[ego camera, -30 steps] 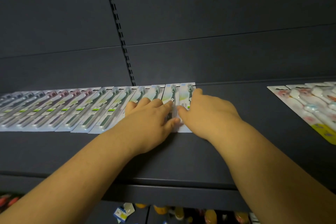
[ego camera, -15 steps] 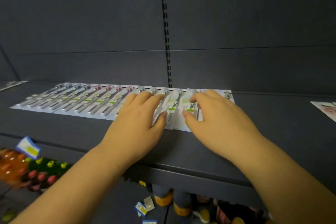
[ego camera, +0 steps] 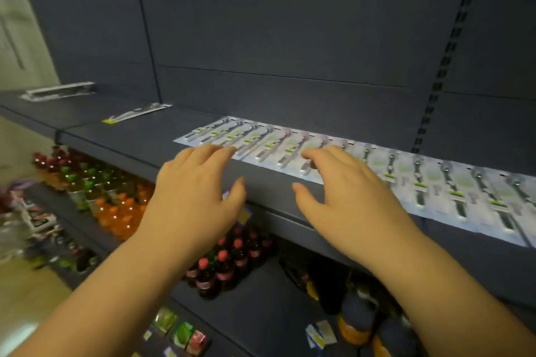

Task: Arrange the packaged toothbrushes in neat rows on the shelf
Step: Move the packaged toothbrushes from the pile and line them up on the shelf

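- The packaged toothbrushes (ego camera: 377,177) lie side by side in one long row on the dark shelf (ego camera: 139,139).
- The left hand (ego camera: 194,197) is spread flat and holds nothing, near the row's left end.
- The right hand (ego camera: 348,197) has loose fingers, fingertips (ego camera: 309,155) touching a pack.
- Drink bottles (ego camera: 116,206) stand on the lower shelf.
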Available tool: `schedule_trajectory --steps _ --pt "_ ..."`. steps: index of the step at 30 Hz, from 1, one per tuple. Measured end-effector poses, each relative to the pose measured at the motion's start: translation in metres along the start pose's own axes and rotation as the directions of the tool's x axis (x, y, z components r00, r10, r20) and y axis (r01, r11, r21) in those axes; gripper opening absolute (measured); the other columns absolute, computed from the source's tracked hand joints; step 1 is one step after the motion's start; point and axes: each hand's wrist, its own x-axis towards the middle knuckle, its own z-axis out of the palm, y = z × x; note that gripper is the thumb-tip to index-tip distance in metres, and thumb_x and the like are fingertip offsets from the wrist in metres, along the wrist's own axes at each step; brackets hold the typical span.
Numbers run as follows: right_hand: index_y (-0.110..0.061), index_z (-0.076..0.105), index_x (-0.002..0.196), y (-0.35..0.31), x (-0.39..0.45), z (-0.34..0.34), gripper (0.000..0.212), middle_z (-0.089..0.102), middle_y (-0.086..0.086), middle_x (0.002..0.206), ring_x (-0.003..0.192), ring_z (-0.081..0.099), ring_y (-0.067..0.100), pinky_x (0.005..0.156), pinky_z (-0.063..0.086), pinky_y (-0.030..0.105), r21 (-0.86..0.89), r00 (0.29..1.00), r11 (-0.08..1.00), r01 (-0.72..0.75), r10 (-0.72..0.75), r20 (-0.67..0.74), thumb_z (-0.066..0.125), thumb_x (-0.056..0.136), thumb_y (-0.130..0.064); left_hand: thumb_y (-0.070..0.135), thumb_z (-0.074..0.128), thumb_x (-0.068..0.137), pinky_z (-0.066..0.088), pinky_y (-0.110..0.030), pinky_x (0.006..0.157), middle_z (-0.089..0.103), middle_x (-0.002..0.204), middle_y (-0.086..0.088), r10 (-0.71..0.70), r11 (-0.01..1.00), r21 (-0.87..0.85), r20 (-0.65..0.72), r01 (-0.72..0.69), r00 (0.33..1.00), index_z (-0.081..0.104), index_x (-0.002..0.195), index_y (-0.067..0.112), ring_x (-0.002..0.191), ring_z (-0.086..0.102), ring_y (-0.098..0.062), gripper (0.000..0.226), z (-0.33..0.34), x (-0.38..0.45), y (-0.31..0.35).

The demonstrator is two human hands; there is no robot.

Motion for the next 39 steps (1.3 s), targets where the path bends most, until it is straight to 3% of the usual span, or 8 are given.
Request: schedule_trajectory --steps 8,13,20,24,30,39 --pt "-0.032 0.042 0.141 -0.134 0.062 0.091 0.050 0.045 -0.018 0.135 0.127 0.038 0.003 0.096 0.033 0.021 0.094 0.991 0.990 0.107 -0.113 0.067 0.050 0.095 -0.049 0.051 0.046 0.088 0.038 -0.040 0.103 0.050 0.136 0.005 -0.103 0.992 0.074 0.011 0.102 0.995 0.046 0.140 0.025 0.127 0.042 -0.021 0.058 -0.037 -0.020 -0.179" --pt "-0.031 0.042 0.142 -0.190 0.095 0.133 0.051 0.043 -0.019 0.139 0.129 0.037 0.002 0.096 0.030 0.019 0.130 0.982 0.979 0.155 -0.167 0.089 0.050 0.095 -0.049 0.052 0.043 0.087 0.041 -0.042 0.100 0.052 0.134 0.006 -0.163 0.983 0.090 0.019 0.160 0.986 0.046 0.139 0.027 0.124 0.044 -0.020 0.057 -0.051 -0.027 -0.253" --pt "-0.029 0.045 0.141 -0.249 0.157 0.195 0.050 0.045 -0.017 0.137 0.127 0.042 0.004 0.099 0.037 0.023 0.212 0.969 0.955 0.208 -0.230 0.085 0.052 0.095 -0.048 0.051 0.048 0.088 0.041 -0.044 0.099 0.053 0.134 0.005 -0.274 0.948 0.155 -0.041 0.277 0.961 0.045 0.139 0.028 0.125 0.044 -0.021 0.056 -0.052 -0.020 -0.344" --pt "-0.030 0.049 0.137 -0.281 0.201 0.243 0.045 0.046 -0.020 0.133 0.123 0.041 -0.001 0.091 0.031 0.017 0.302 0.967 0.924 0.235 -0.254 0.024 0.054 0.094 -0.044 0.046 0.053 0.088 0.040 -0.042 0.099 0.054 0.131 0.005 -0.311 0.930 0.186 -0.066 0.318 0.948 0.048 0.138 0.027 0.122 0.045 -0.019 0.054 -0.043 -0.002 -0.395" --pt "-0.030 0.048 0.136 -0.340 0.288 0.319 0.043 0.047 -0.016 0.134 0.125 0.039 0.002 0.092 0.031 0.019 0.380 0.961 0.889 0.254 -0.275 0.000 0.053 0.096 -0.042 0.050 0.045 0.087 0.040 -0.043 0.099 0.054 0.131 0.008 -0.355 0.895 0.265 -0.066 0.360 0.932 0.047 0.138 0.029 0.124 0.043 -0.019 0.055 -0.034 0.050 -0.477" --pt "-0.028 0.053 0.130 -0.429 0.378 0.401 0.039 0.052 -0.013 0.125 0.118 0.047 0.008 0.095 0.046 0.030 0.442 0.973 0.876 0.191 -0.229 0.033 0.053 0.094 -0.044 0.053 0.039 0.085 0.039 -0.043 0.097 0.054 0.129 0.009 -0.427 0.853 0.299 -0.073 0.428 0.901 0.046 0.136 0.030 0.122 0.044 -0.020 0.056 -0.025 0.109 -0.593"
